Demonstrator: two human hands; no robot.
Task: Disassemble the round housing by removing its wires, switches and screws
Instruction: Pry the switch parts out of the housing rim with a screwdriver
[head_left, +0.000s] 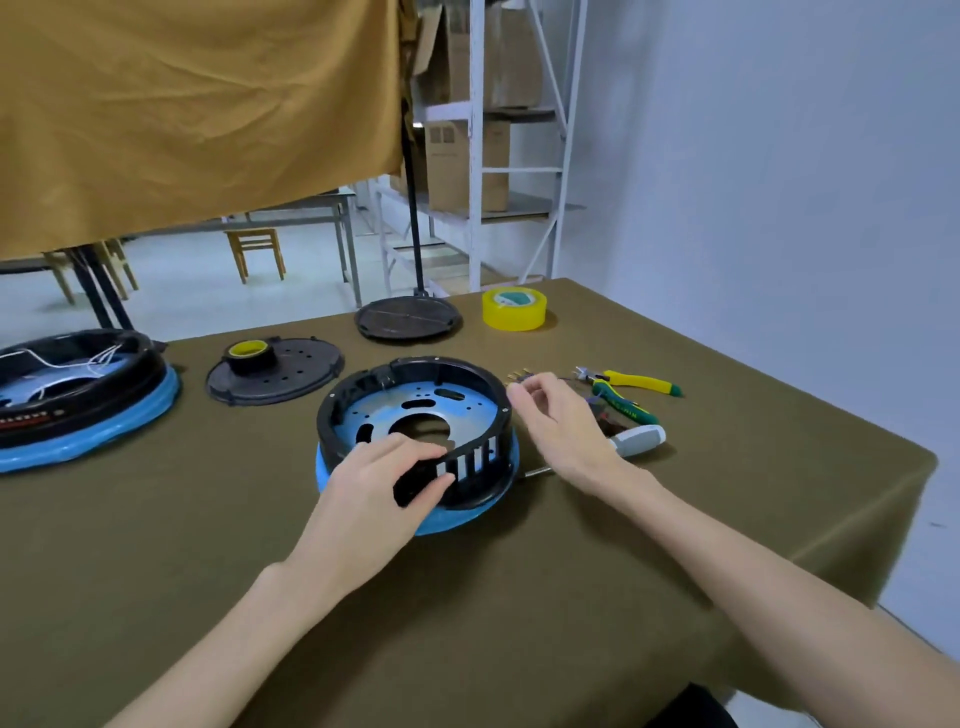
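At the table's left edge sits a second round housing with a blue skirt and white wires lying inside it. Next along, toward the far edge, a black perforated disc lies flat with a small roll of yellow-cored tape standing on it. Further right near the far edge is a black round lamp base, and beside it a yellow tape roll.

In the middle of the table rests the round housing, a black ring over a blue base with a bluish metal plate inside. The left hand grips its near wall: fingers curl over the rim into the inside while the thumb presses the slotted outer face.

The right hand hovers just beside the housing's right rim, fingers loosely bent and slightly apart; whether the fingertips pinch a small part cannot be told. Just beyond its fingertips lie small brass screws. To the right, toward the table's right edge, lie yellow-and-green pliers and a white-handled screwdriver, its shaft running under the right wrist.
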